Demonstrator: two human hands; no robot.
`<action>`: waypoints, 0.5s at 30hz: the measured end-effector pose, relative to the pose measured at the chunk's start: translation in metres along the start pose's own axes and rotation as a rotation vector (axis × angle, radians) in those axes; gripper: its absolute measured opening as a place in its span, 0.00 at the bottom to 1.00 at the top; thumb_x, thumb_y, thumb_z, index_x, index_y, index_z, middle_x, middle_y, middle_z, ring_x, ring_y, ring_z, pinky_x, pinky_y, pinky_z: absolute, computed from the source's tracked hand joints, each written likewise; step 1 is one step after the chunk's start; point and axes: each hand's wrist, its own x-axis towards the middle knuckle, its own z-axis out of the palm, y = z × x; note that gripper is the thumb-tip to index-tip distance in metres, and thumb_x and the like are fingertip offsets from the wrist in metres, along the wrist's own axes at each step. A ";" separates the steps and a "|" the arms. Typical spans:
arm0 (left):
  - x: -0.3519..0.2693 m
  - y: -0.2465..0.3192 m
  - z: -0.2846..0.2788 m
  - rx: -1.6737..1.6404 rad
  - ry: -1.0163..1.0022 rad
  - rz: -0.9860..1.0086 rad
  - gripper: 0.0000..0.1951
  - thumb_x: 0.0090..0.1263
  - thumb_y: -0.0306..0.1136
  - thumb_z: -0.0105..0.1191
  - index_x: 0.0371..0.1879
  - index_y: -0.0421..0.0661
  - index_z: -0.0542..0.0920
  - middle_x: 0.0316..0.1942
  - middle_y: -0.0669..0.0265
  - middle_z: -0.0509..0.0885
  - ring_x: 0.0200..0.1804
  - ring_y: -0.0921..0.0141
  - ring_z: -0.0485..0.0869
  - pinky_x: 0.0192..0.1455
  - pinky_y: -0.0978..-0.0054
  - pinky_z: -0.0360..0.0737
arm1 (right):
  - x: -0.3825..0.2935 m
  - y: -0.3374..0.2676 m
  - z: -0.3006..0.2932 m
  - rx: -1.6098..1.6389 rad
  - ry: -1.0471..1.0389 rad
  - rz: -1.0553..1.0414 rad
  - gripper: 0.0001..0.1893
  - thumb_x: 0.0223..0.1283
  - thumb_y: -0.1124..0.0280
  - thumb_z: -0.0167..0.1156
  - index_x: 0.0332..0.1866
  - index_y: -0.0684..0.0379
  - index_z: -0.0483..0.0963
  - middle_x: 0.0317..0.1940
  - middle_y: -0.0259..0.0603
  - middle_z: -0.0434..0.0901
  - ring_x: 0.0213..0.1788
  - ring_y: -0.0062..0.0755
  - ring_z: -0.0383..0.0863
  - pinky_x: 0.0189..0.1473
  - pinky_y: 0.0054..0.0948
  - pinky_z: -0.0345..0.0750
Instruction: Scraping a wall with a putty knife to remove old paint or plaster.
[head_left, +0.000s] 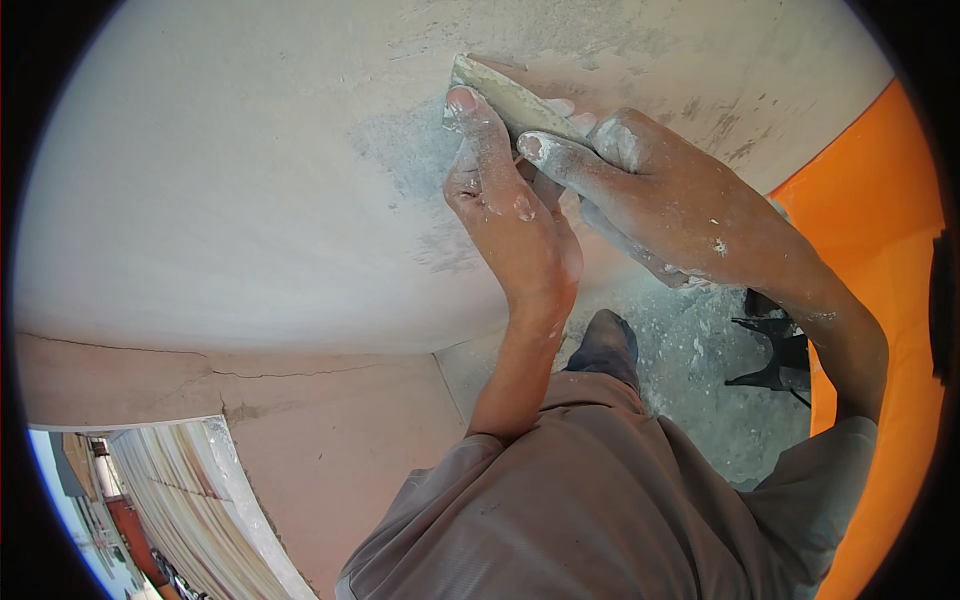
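Both my hands hold a flat, putty-smeared plate, apparently a scraper, in front of a whitish plastered wall. The thumb of my left hand presses on the near face at its left end. My right hand grips the lower right part, thumb along the edge and fingertips showing behind it. White putty or dust coats the fingers and knuckles of both hands. Behind the plate, the wall has a rough grey patch and dark scuffed streaks. The plate's far side is hidden, so contact with the wall cannot be told.
At the right hangs or stands an orange sheet or panel. A black object with legs rests on the grey, white-spattered floor near my shoe. To the left, a cracked pinkish wall borders a window opening.
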 end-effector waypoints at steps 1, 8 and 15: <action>0.001 0.003 0.002 -0.002 -0.001 0.033 0.28 0.78 0.55 0.49 0.47 0.34 0.76 0.41 0.61 0.80 0.44 0.70 0.80 0.48 0.73 0.79 | 0.005 0.002 0.001 0.006 0.008 0.005 0.27 0.74 0.48 0.53 0.53 0.67 0.74 0.23 0.34 0.74 0.20 0.21 0.70 0.25 0.26 0.70; 0.001 0.008 0.003 0.016 0.035 0.067 0.27 0.78 0.55 0.50 0.51 0.36 0.75 0.43 0.61 0.78 0.47 0.69 0.79 0.51 0.70 0.79 | 0.015 0.002 -0.007 -0.099 -0.119 -0.059 0.26 0.74 0.48 0.49 0.45 0.65 0.77 0.20 0.38 0.71 0.22 0.27 0.71 0.30 0.31 0.71; -0.002 -0.003 0.002 0.101 -0.033 0.000 0.30 0.76 0.56 0.52 0.52 0.33 0.75 0.43 0.59 0.80 0.45 0.68 0.82 0.50 0.70 0.80 | -0.008 0.004 -0.012 0.085 -0.038 0.052 0.28 0.74 0.46 0.50 0.50 0.67 0.73 0.20 0.35 0.72 0.23 0.22 0.73 0.26 0.28 0.71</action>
